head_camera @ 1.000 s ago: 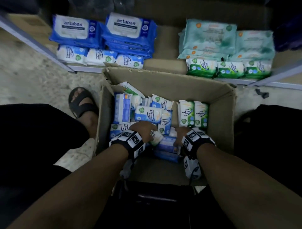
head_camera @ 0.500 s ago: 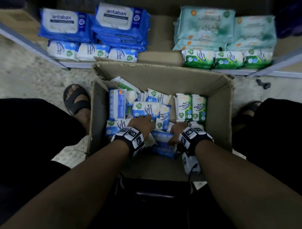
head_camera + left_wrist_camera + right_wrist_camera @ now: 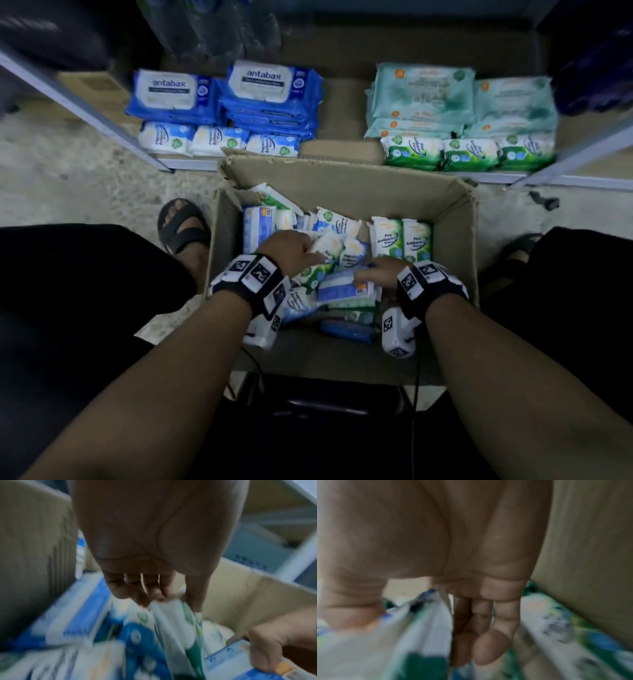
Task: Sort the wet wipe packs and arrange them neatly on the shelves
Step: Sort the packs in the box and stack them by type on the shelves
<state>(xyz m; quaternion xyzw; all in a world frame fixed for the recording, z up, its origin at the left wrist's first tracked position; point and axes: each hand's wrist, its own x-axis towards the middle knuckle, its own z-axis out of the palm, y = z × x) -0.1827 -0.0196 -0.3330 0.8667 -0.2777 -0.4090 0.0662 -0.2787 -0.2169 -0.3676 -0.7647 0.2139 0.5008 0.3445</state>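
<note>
Rough, pale concrete floor [image 3: 68,178] on the left, dim light throughout. Grey metal shelf frame [image 3: 85,109] slanting down toward the front rail of a low brown shelf board [image 3: 342,113]. On the board's left part, two stacks of large blue "antabax" wet wipe packs [image 3: 270,96], side by side, with a row of three small white-and-blue wipe packs [image 3: 219,140] lined up just in front.

Black sandal on a foot [image 3: 183,224] beside the left wall of an open brown cardboard box [image 3: 342,185], set on the floor right before the shelf. Inside, a jumble of small wipe packs, blue-white ones toward the left.

Left hand [image 3: 291,250] down in the box, thumb and fingertips [image 3: 154,593] pinching the top edge of a white-and-green small pack [image 3: 171,626]. Right hand [image 3: 378,274] lower, near the box's middle, thumb pressed on the corner of a flat blue-and-white pack [image 3: 344,291], fingers curled under it. Black-and-white marker wristbands [image 3: 253,277] on both wrists, covering part of the heap.

Further right in the box, two upright green-and-white "Pine Antibacterial Wipes" packs [image 3: 400,240] standing side by side. Above, on the board's right part, stacked large pale teal wipe packs [image 3: 462,99], a row of three small green-and-white packs [image 3: 469,154] in front. Small dark object [image 3: 544,202] on the floor at far right; too blurred to identify.
</note>
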